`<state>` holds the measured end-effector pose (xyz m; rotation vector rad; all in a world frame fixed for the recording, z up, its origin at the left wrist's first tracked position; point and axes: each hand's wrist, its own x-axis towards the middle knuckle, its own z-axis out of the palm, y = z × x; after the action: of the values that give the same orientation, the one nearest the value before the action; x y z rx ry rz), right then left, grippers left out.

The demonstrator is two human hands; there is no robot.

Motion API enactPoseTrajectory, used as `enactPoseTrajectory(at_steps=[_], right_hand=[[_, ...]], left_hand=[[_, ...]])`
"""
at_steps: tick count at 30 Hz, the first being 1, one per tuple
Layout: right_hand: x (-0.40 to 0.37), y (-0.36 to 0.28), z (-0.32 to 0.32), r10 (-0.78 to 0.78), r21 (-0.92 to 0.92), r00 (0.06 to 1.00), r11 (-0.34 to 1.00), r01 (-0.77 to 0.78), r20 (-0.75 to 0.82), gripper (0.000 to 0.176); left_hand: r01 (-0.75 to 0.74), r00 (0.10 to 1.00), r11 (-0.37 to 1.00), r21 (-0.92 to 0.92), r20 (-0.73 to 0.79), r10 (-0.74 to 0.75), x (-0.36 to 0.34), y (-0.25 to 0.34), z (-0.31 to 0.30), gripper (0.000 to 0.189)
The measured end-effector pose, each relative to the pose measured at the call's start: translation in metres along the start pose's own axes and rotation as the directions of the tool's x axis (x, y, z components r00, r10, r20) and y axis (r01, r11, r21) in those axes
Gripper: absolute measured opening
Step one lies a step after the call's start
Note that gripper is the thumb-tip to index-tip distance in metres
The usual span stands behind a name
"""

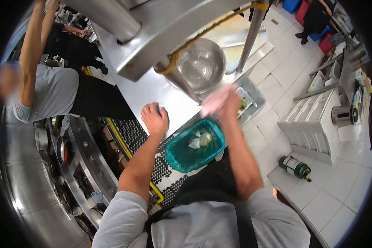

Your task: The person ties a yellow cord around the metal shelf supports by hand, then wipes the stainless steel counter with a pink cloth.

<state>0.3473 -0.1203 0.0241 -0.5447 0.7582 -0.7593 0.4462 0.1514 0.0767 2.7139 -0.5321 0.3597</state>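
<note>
My left hand rests on the steel counter near its front edge. Its fingers are loosely bent, the thumb stands apart, and nothing shows in it. My right hand is closed on a pinkish-white cloth, which is smeared by motion at the counter's front edge. Below and between my hands stands a bin lined with a green bag, some pale scraps inside. Just beyond the cloth sits a large perforated steel bowl. A clear container with green leafy bits is beside my right hand.
A steel shelf on posts hangs over the counter. At the left, a person in a grey shirt reaches up beside the stove. Right are white drawers and a green gas cylinder. Another person stands far back.
</note>
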Motion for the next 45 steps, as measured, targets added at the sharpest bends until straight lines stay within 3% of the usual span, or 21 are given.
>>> enactPoseTrajectory(at_steps=[2, 4, 6, 7, 9, 10, 11, 13, 15, 17, 18, 20, 21, 22, 25, 28, 32, 33, 39, 42, 45], right_hand=[[0.058, -0.043, 0.001, -0.145, -0.003, 0.984, 0.989, 0.146, 0.102, 0.032], [0.097, -0.034, 0.005, -0.216, -0.348, 0.952, 0.928, 0.132, -0.216, 0.034], [0.04, -0.013, 0.033, -0.248, -0.358, 0.959, 0.915, 0.184, -0.14, 0.038], [0.008, 0.029, 0.045, -0.415, -0.53, 0.888, 0.808, 0.259, -0.199, 0.038], [-0.082, 0.075, 0.036, -0.532, -0.838, 0.801, 0.275, 0.471, 0.275, 0.039], [-0.131, 0.079, 0.062, -0.565, -0.687, 0.821, 0.565, 0.457, 0.081, 0.038], [-0.16, 0.173, 0.016, -0.284, -0.83, 0.928, 0.436, 0.349, 0.241, 0.043], [-0.238, 0.152, 0.033, 0.21, -0.585, 0.976, 0.799, -0.138, 0.056, 0.039], [-0.244, 0.14, 0.036, 0.55, -0.349, 0.827, 0.802, -0.485, 0.114, 0.032], [-0.214, 0.106, 0.014, 0.76, -0.404, 0.638, 0.627, -0.666, 0.127, 0.022], [-0.204, 0.085, 0.01, 0.73, -0.485, 0.683, 0.608, -0.629, 0.03, 0.022], [-0.178, 0.048, -0.011, 0.509, -0.649, 0.852, 0.691, -0.319, 0.124, 0.034], [-0.154, 0.05, -0.026, 0.197, -0.609, 0.922, 0.791, 0.051, 0.334, 0.039], [-0.152, -0.003, -0.003, 0.117, -0.629, 0.925, 0.763, 0.149, 0.361, 0.044], [-0.084, -0.024, 0.006, -0.222, -0.767, 0.778, 0.151, 0.623, 0.588, 0.062], [-0.079, -0.033, 0.043, 0.105, -0.846, 0.844, -0.035, 0.532, 0.526, 0.058], [-0.107, -0.01, 0.031, -0.005, -0.885, 0.886, 0.048, 0.464, 0.464, 0.051], [-0.107, 0.007, 0.01, -0.097, -0.826, 0.824, 0.033, 0.563, 0.558, 0.05], [-0.15, -0.01, 0.032, 0.11, -0.647, 0.64, 0.041, 0.761, 0.76, 0.054], [-0.138, 0.001, 0.056, 0.25, -0.727, 0.754, -0.208, 0.654, 0.607, 0.06], [-0.125, 0.003, 0.042, 0.297, -0.708, 0.738, -0.222, 0.67, 0.605, 0.069]], left_hand=[[0.013, 1.0, 1.0, 0.009, 0.02, -0.014, 0.0, 0.001, 0.0, 0.033], [0.013, 1.0, 1.0, 0.015, 0.023, -0.013, -0.002, -0.001, 0.002, 0.033], [0.009, 1.0, 1.0, 0.018, 0.022, -0.009, 0.001, -0.001, 0.004, 0.033], [0.011, 1.0, 1.0, 0.021, 0.023, -0.012, 0.001, -0.001, 0.004, 0.034], [0.017, 1.0, 0.999, 0.028, 0.024, -0.017, -0.001, -0.002, 0.004, 0.034], [0.016, 1.0, 0.999, 0.032, 0.022, -0.017, 0.0, -0.002, 0.004, 0.034], [0.013, 1.0, 0.999, 0.034, 0.018, -0.013, 0.0, -0.001, 0.003, 0.033], [0.011, 1.0, 1.0, 0.015, 0.008, -0.011, -0.003, -0.003, 0.006, 0.033], [0.018, 1.0, 1.0, 0.006, 0.003, -0.018, 0.001, -0.003, 0.005, 0.032], [0.041, 0.999, 0.999, 0.007, 0.023, -0.041, 0.001, -0.002, 0.004, 0.032], [0.026, 0.999, 1.0, -0.003, 0.019, -0.026, 0.002, -0.002, 0.003, 0.032], [0.018, 1.0, 1.0, -0.023, 0.011, -0.018, 0.0, -0.002, 0.0, 0.032], [0.019, 1.0, 1.0, -0.021, -0.003, -0.019, -0.001, -0.002, 0.0, 0.033], [0.024, 1.0, 1.0, -0.019, -0.009, -0.025, -0.001, -0.001, 0.0, 0.033], [0.075, 0.997, 0.997, -0.029, 0.039, -0.074, 0.0, 0.0, -0.007, 0.033], [0.081, 0.996, 0.996, -0.037, 0.043, -0.079, 0.002, -0.002, -0.006, 0.033], [0.076, 0.996, 0.996, -0.035, 0.05, -0.074, -0.001, -0.002, -0.006, 0.034], [0.071, 0.997, 0.997, -0.038, 0.046, -0.07, 0.0, -0.003, -0.005, 0.034], [0.072, 0.997, 0.997, -0.037, 0.041, -0.07, 0.002, -0.002, -0.008, 0.034], [0.063, 0.998, 0.997, -0.035, 0.021, -0.062, -0.001, -0.003, -0.005, 0.034], [0.06, 0.998, 0.997, -0.052, 0.016, -0.059, 0.002, -0.002, -0.005, 0.034]])
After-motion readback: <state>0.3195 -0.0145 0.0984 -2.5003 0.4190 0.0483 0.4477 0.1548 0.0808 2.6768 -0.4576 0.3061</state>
